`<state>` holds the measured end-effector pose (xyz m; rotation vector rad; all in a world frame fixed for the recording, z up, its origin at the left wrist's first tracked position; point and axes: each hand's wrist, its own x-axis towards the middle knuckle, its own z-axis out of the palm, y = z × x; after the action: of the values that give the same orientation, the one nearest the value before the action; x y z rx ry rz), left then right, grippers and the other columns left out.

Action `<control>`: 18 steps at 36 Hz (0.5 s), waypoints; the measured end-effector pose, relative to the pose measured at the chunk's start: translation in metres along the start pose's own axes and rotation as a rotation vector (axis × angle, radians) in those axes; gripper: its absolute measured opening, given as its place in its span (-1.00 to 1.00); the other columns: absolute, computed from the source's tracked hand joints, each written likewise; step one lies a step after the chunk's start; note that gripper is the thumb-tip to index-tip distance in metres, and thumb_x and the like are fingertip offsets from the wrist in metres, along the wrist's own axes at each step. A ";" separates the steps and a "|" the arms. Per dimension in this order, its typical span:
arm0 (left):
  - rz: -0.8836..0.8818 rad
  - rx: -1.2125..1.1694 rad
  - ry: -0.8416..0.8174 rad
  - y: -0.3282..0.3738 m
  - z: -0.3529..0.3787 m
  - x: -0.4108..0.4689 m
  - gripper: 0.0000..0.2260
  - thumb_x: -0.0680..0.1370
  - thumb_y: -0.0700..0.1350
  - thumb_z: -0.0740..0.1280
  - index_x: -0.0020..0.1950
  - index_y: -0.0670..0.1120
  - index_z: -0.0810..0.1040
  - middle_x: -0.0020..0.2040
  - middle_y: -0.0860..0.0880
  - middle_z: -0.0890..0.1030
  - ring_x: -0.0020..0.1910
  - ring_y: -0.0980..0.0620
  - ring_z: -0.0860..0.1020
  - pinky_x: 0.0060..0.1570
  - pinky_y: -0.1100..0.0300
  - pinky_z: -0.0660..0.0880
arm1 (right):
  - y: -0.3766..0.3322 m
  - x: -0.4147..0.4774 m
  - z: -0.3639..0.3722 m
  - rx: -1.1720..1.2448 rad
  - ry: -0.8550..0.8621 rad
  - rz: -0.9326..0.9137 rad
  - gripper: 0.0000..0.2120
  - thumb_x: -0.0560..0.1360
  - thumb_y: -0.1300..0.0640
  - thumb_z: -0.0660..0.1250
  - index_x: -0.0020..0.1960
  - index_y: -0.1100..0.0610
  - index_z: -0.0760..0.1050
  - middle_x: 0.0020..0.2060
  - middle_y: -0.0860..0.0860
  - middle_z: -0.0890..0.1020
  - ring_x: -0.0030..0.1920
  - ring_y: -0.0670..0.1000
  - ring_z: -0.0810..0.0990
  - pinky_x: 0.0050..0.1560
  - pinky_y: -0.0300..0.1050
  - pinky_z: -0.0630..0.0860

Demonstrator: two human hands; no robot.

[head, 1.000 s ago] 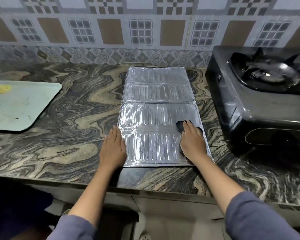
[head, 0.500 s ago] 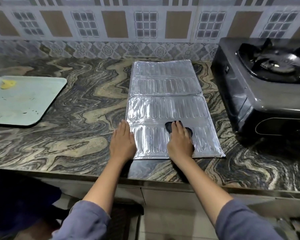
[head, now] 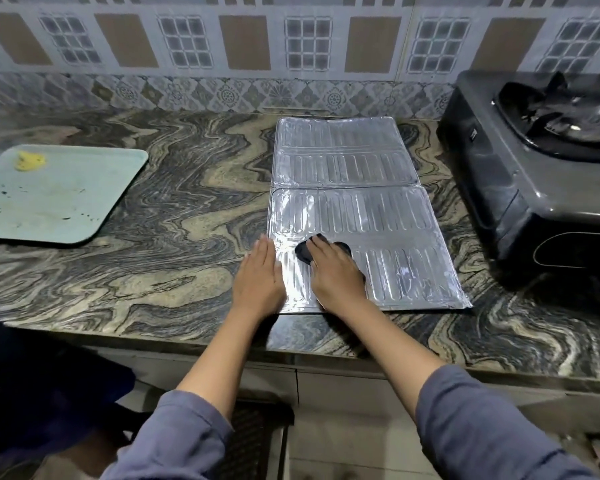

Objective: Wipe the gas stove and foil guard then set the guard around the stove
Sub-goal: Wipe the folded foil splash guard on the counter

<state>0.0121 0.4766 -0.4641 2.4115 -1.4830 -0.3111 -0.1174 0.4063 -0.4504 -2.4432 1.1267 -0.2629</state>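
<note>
A silver ribbed foil guard [head: 354, 188] lies flat on the marbled counter, folded into two panels. My right hand [head: 336, 275] presses a small dark cloth [head: 307, 252] flat on the near panel, near its left side, fingers straight over the cloth. My left hand [head: 258, 280] lies flat with straight fingers on the guard's near left edge, half on the counter. The dark gas stove [head: 520, 174] stands to the right of the guard, its burner at the top right.
A pale green tray [head: 59, 199] with a yellow scrap [head: 30, 161] sits at the left of the counter. The patterned tiled wall [head: 291, 46] runs behind. The counter's front edge [head: 291, 348] is just below my wrists.
My right hand has slid the cloth leftward across the near panel, from its right part toward its left side. My left hand has stayed on the guard's left edge.
</note>
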 end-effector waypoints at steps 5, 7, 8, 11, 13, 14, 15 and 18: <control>0.019 -0.021 0.004 -0.005 0.001 0.001 -0.54 0.65 -0.06 -0.09 0.53 -0.12 -0.08 0.56 -0.03 -0.08 0.54 0.08 -0.10 0.50 0.14 -0.12 | -0.002 -0.003 0.001 -0.024 -0.070 -0.089 -0.55 0.62 0.09 0.01 0.50 0.04 0.12 0.51 -0.06 0.18 0.50 0.04 0.13 0.51 -0.01 0.07; 0.032 -0.031 -0.005 -0.007 0.001 0.001 -0.54 0.65 -0.06 -0.09 0.53 -0.12 -0.08 0.56 -0.03 -0.08 0.54 0.09 -0.10 0.51 0.14 -0.12 | -0.003 -0.007 0.003 -0.031 -0.082 -0.114 -0.56 0.62 0.07 0.02 0.49 0.02 0.12 0.51 -0.08 0.18 0.50 0.04 0.13 0.50 0.01 0.09; 0.036 -0.037 -0.009 -0.007 0.000 0.001 -0.54 0.65 -0.07 -0.09 0.53 -0.12 -0.08 0.56 -0.03 -0.08 0.54 0.09 -0.09 0.51 0.14 -0.12 | -0.004 -0.009 0.003 -0.030 -0.085 -0.125 -0.56 0.62 0.07 0.03 0.49 0.01 0.12 0.51 -0.09 0.18 0.50 0.04 0.13 0.49 0.01 0.09; 0.048 -0.043 -0.013 -0.008 -0.001 0.000 -0.54 0.65 -0.09 -0.07 0.53 -0.12 -0.07 0.56 -0.02 -0.08 0.54 0.09 -0.09 0.52 0.13 -0.10 | -0.005 -0.013 0.003 -0.002 -0.100 -0.164 -0.57 0.61 0.09 0.04 0.48 0.00 0.17 0.49 -0.09 0.22 0.50 0.04 0.16 0.47 0.00 0.11; 0.046 -0.042 -0.005 -0.009 -0.002 0.000 -0.54 0.65 -0.10 -0.07 0.53 -0.12 -0.07 0.56 -0.02 -0.07 0.54 0.09 -0.08 0.52 0.14 -0.10 | -0.003 -0.015 0.001 0.019 -0.102 -0.201 -0.58 0.61 0.10 0.06 0.47 0.00 0.21 0.48 -0.09 0.26 0.49 0.04 0.19 0.48 0.00 0.14; 0.045 -0.043 -0.003 -0.009 -0.001 0.001 -0.54 0.65 -0.09 -0.07 0.53 -0.11 -0.06 0.56 -0.02 -0.07 0.54 0.09 -0.08 0.51 0.14 -0.10 | -0.002 -0.017 0.000 0.021 -0.104 -0.220 -0.58 0.61 0.11 0.07 0.46 0.00 0.23 0.47 -0.10 0.27 0.48 0.04 0.20 0.48 -0.01 0.15; 0.043 -0.046 -0.001 -0.009 -0.001 0.001 -0.54 0.65 -0.09 -0.07 0.53 -0.11 -0.06 0.56 -0.01 -0.06 0.54 0.09 -0.07 0.51 0.14 -0.09 | 0.000 -0.019 0.000 0.016 -0.110 -0.238 -0.58 0.60 0.12 0.08 0.45 0.00 0.24 0.47 -0.10 0.28 0.48 0.03 0.21 0.47 -0.02 0.16; 0.044 -0.044 -0.001 -0.010 0.000 0.000 -0.54 0.65 -0.06 -0.07 0.54 -0.10 -0.07 0.56 -0.01 -0.06 0.54 0.09 -0.07 0.52 0.13 -0.08 | 0.007 -0.027 -0.001 0.026 -0.135 -0.276 -0.58 0.58 0.15 0.09 0.44 -0.01 0.26 0.46 -0.11 0.30 0.47 0.02 0.23 0.47 0.00 0.18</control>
<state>0.0205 0.4808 -0.4672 2.3409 -1.5117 -0.3323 -0.1400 0.4227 -0.4526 -2.5475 0.7250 -0.1905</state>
